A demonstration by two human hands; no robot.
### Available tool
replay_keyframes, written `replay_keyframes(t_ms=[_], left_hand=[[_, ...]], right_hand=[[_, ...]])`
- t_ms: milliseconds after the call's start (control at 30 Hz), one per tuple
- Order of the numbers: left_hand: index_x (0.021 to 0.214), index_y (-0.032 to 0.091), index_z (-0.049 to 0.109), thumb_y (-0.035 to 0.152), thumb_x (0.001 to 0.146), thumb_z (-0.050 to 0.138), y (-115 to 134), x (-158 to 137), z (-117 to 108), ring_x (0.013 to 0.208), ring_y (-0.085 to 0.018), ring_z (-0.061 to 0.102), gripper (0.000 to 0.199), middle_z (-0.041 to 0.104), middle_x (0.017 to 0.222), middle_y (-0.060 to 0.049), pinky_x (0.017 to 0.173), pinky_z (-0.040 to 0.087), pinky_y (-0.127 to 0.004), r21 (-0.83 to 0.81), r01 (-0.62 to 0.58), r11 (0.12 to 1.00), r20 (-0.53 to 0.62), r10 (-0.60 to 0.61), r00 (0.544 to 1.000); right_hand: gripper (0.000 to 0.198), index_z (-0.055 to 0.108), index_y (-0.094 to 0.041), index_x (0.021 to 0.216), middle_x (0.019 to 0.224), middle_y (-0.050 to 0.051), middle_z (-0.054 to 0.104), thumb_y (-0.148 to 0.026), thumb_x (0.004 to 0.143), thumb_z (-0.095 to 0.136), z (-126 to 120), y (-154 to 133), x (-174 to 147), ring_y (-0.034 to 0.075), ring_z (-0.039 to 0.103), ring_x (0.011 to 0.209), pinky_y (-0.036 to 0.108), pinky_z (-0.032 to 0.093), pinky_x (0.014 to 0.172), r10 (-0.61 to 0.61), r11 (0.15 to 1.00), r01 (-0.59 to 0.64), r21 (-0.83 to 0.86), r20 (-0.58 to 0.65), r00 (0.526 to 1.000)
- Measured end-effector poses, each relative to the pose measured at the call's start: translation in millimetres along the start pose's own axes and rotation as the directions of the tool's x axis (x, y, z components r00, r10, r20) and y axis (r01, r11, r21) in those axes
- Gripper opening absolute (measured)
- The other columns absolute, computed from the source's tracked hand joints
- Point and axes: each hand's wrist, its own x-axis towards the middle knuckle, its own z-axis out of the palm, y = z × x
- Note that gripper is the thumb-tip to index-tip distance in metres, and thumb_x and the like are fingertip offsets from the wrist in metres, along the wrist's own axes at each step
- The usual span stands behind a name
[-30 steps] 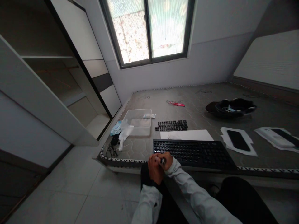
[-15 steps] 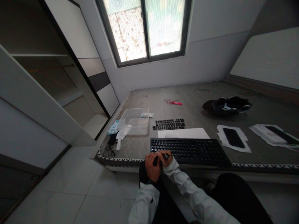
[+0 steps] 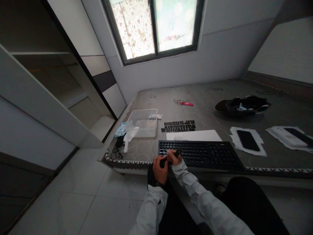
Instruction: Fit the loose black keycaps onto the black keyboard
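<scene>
While a mouse [image 3: 119, 141] is lying at the left of the mattress [image 3: 205, 120], its cable bunched perhaps to stop it trailing, a clear bin [image 3: 148, 133] is sitting just beside it, seemingly set within reach. The left hand [image 3: 160, 172] is gripping a dark object [image 3: 179, 152], probably to steady it; the right hand [image 3: 174, 158] is clasping it too, or a second piece, since the fingers are hiding which. Beyond them, black keycaps [image 3: 179, 126] are standing in rows, apparently to preserve their order. A white sheet [image 3: 204, 135] is lying between these and the keyboard [image 3: 210, 155], which is resting along the near edge, its left end beside the hands, presumably for easy access. Farther right, white wrapping [image 3: 258, 139] is cushioning a black slab [image 3: 247, 140], and an upturned cap [image 3: 244, 112] is lying behind, perhaps serving as a holder.
</scene>
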Motion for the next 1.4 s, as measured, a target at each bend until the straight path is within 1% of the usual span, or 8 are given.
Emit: replay_keyframes(t_ms=[133, 333, 733, 800, 900, 1067, 1200, 1400], left_hand=[[0.091, 0.021, 0.068, 0.026, 0.084, 0.062, -1, 1, 1, 0.099, -0.020, 0.062, 0.010, 0.068, 0.095, -0.006, 0.090, 0.052, -0.038, -0.009, -0.013, 1.000, 0.002, 0.013, 1.000], [0.086, 0.021, 0.067, 0.025, 0.082, 0.064, -5, 0, 2, 0.098, -0.020, 0.062, 0.006, 0.069, 0.092, -0.005, 0.089, 0.052, -0.038, -0.014, -0.016, 1.000, -0.003, 0.016, 1.000], [0.100, 0.022, 0.068, 0.031, 0.089, 0.058, 1, 0, -2, 0.095, -0.020, 0.062, 0.017, 0.068, 0.097, -0.006, 0.087, 0.051, -0.037, 0.058, 0.011, 0.998, -0.016, -0.010, 1.000], [0.102, 0.022, 0.068, 0.030, 0.090, 0.056, 3, 0, -3, 0.097, -0.020, 0.061, 0.019, 0.067, 0.099, -0.007, 0.088, 0.051, -0.037, 0.067, 0.014, 0.998, -0.026, -0.012, 1.000], [0.101, 0.022, 0.068, 0.026, 0.090, 0.052, 3, 0, -5, 0.099, -0.020, 0.061, 0.020, 0.067, 0.100, -0.007, 0.090, 0.050, -0.037, 0.068, 0.007, 0.998, -0.027, -0.006, 1.000], [0.109, 0.021, 0.065, 0.026, 0.092, 0.050, 2, -1, -4, 0.102, -0.020, 0.061, 0.023, 0.067, 0.104, -0.007, 0.093, 0.049, -0.038, 0.064, 0.033, 0.997, -0.033, -0.030, 0.999], [0.113, 0.021, 0.064, 0.031, 0.092, 0.053, 3, -1, -4, 0.101, -0.021, 0.062, 0.026, 0.067, 0.105, -0.009, 0.091, 0.051, -0.038, 0.063, 0.053, 0.997, -0.047, -0.050, 0.998], [0.107, 0.023, 0.065, 0.034, 0.093, 0.052, 13, -4, -16, 0.101, -0.020, 0.062, 0.022, 0.066, 0.104, -0.006, 0.092, 0.050, -0.037, 0.053, 0.059, 0.997, -0.001, -0.059, 0.998]], right_hand=[[0.060, 0.036, -0.023, 0.048, 0.043, -0.007, 0.027, -0.072, 0.072, 0.061, 1, -3, 2, 0.007, 0.024, 0.039, 0.027, 0.018, 0.040, 0.058, 0.990, -0.062, 0.125, 0.033, 0.998], [0.061, 0.037, -0.022, 0.048, 0.043, -0.008, 0.027, -0.072, 0.072, 0.062, 0, -7, 1, 0.007, 0.024, 0.040, 0.026, 0.019, 0.039, 0.057, 0.993, -0.059, 0.101, 0.023, 0.998], [0.065, 0.028, -0.024, 0.044, 0.036, -0.010, 0.021, -0.073, 0.071, 0.060, -1, -17, 3, 0.005, 0.017, 0.032, 0.024, 0.014, 0.035, 0.051, 0.961, -0.046, 0.272, -0.011, 0.999], [0.063, 0.029, -0.024, 0.046, 0.038, -0.009, 0.021, -0.073, 0.073, 0.058, -9, -24, 0, 0.006, 0.018, 0.033, 0.025, 0.015, 0.035, 0.038, 0.976, -0.031, 0.216, -0.026, 0.999], [0.058, 0.035, -0.023, 0.048, 0.043, -0.007, 0.028, -0.067, 0.081, 0.054, -27, -37, -8, 0.008, 0.026, 0.038, 0.026, 0.021, 0.039, -0.033, 0.998, 0.034, -0.049, 0.003, 0.999], [0.054, 0.036, -0.023, 0.045, 0.044, -0.003, 0.036, -0.053, 0.088, 0.049, -63, -55, -23, 0.010, 0.033, 0.043, 0.028, 0.026, 0.046, -0.171, 0.817, 0.269, -0.510, 0.231, 0.958], [0.047, 0.044, -0.023, 0.046, 0.043, -0.002, 0.045, -0.042, 0.089, 0.050, -84, -55, -41, 0.011, 0.038, 0.040, 0.027, 0.029, 0.046, -0.192, 0.705, 0.413, -0.577, 0.404, 0.894], [0.035, 0.066, -0.022, 0.064, 0.056, 0.002, 0.065, -0.037, 0.092, 0.051, -89, -46, -65, 0.014, 0.059, 0.048, 0.025, 0.042, 0.051, -0.248, 0.673, 0.445, -0.591, 0.387, 0.888]])
